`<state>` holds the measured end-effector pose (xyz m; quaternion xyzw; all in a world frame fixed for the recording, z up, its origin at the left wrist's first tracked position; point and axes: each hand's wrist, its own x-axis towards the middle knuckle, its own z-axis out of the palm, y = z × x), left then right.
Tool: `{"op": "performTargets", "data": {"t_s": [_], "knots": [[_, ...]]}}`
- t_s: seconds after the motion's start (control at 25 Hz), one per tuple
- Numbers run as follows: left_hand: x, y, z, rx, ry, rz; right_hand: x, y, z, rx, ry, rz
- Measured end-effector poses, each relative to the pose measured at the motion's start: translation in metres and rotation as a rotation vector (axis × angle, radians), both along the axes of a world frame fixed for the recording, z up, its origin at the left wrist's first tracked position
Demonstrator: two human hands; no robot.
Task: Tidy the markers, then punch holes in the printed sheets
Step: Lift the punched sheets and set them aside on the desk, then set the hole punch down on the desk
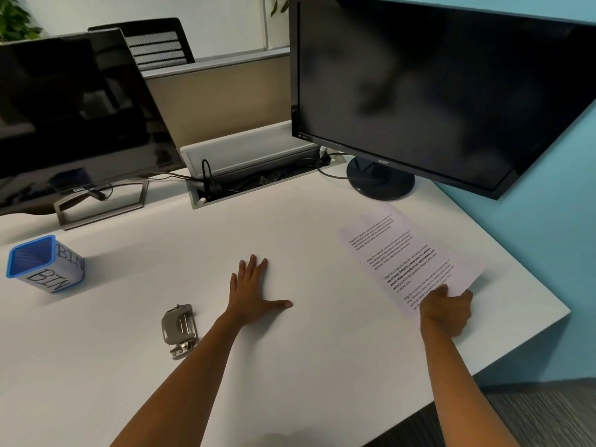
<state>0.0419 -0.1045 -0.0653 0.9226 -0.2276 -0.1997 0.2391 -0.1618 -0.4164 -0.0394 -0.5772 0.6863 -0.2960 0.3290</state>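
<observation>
I see right hand (446,309) pinching the printed sheets (409,259), apparently by the near edge; hole punch (179,329) lies well left, nearer the flat, empty left hand (250,290).

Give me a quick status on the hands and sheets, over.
Left hand flat on desk, fingers spread. Right hand grips sheets at near corner. Punch left of left arm, untouched. Nothing between sheets and punch.

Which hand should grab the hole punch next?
Left. The left hand lies flat and free on the white desk, near the grey metal hole punch. The right hand is occupied gripping the printed white sheets, farther away.
</observation>
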Motion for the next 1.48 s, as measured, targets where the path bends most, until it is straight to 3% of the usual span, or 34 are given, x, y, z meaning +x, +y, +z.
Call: {"op": "performTargets", "data": {"t_s": [0.6,0.76,0.92,1.2,1.28,1.36,1.48], "knots": [[-0.001,0.0,0.003,0.011,0.002,-0.006,0.005,-0.002,-0.01,0.068,0.22,-0.07],[-0.002,0.0,0.001,0.002,-0.003,-0.005,0.016,0.012,-0.008,-0.116,0.207,-0.04],[-0.001,0.0,0.0,0.004,-0.013,-0.015,0.049,0.042,-0.003,-0.27,0.224,0.228],[0.001,0.009,0.014,-0.055,0.073,-0.017,0.118,0.122,-0.011,-0.421,0.176,0.941],[-0.004,0.018,0.024,-0.181,0.05,0.098,0.131,0.138,-0.017,-0.381,0.166,1.123],[-0.014,0.033,0.034,-0.285,-0.133,0.283,0.139,0.15,-0.025,-0.367,0.207,1.222],[-0.027,0.064,0.046,-0.263,-0.355,0.586,0.144,0.153,-0.031,-0.395,0.211,1.225]]}}
